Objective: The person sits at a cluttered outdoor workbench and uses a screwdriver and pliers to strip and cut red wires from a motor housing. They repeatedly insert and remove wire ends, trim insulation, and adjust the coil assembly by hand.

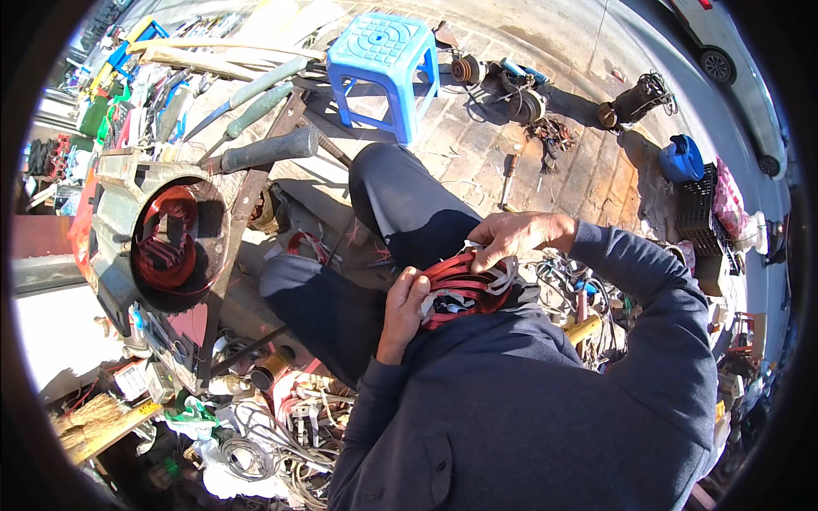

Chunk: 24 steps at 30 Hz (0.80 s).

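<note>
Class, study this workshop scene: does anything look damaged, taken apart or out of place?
Yes. The motor housing at left lies open, its red copper windings exposed. Both hands, left hand and right hand, grip a loose red coil bundle.

The coil bundle (pixel 464 289) sits at frame centre between the left hand (pixel 404 308) and right hand (pixel 520 234), with the motor housing (pixel 162 238) at left, the plastic stool (pixel 383 64) above at top centre, and loose wires (pixel 281 443) at lower left.
</note>
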Motion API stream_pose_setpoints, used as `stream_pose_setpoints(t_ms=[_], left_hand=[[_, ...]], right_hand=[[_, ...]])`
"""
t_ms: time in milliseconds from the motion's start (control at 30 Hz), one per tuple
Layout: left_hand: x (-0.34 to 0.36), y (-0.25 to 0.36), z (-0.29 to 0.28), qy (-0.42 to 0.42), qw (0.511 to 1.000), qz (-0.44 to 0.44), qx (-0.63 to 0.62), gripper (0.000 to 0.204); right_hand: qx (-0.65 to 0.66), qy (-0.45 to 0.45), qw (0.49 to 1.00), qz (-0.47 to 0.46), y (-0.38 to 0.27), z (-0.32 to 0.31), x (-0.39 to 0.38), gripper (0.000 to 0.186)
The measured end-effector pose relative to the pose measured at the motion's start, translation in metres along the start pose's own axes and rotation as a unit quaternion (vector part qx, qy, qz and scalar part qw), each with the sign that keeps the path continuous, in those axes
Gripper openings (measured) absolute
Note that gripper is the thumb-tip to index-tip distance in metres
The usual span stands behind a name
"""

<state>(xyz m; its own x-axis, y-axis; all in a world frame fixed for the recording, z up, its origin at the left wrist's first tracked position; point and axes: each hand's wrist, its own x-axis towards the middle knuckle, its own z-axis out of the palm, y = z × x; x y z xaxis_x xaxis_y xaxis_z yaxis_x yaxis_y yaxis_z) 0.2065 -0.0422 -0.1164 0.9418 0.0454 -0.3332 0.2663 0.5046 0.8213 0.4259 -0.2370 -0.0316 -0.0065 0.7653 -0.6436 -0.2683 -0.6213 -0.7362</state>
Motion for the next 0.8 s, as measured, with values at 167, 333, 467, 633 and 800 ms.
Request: stream_pose_setpoints(t_ms=[167,333,467,633,800], left_hand=[[-0.004,-0.001,0.0,0.005,1.0,-0.002,-0.011,0.03],[-0.008,-0.003,0.002,0.01,1.0,0.005,0.003,0.032],[-0.004,-0.001,0.003,0.005,1.0,-0.008,-0.024,0.028],[-0.001,0.003,0.003,-0.007,0.997,-0.017,-0.074,0.023],[-0.005,0.004,0.002,-0.02,0.999,0.003,-0.044,0.028]], right_hand=[[-0.119,-0.016,0.991,0.052,0.015,-0.008,0.017,0.032],[0.049,-0.03,0.995,0.075,0.048,-0.009,0.002,0.034],[0.082,-0.039,0.993,0.077,0.05,-0.008,-0.007,0.04],[-0.035,-0.043,0.997,0.056,0.011,-0.018,-0.003,0.051],[-0.199,0.008,0.977,-0.074,-0.024,-0.013,0.014,0.029]])
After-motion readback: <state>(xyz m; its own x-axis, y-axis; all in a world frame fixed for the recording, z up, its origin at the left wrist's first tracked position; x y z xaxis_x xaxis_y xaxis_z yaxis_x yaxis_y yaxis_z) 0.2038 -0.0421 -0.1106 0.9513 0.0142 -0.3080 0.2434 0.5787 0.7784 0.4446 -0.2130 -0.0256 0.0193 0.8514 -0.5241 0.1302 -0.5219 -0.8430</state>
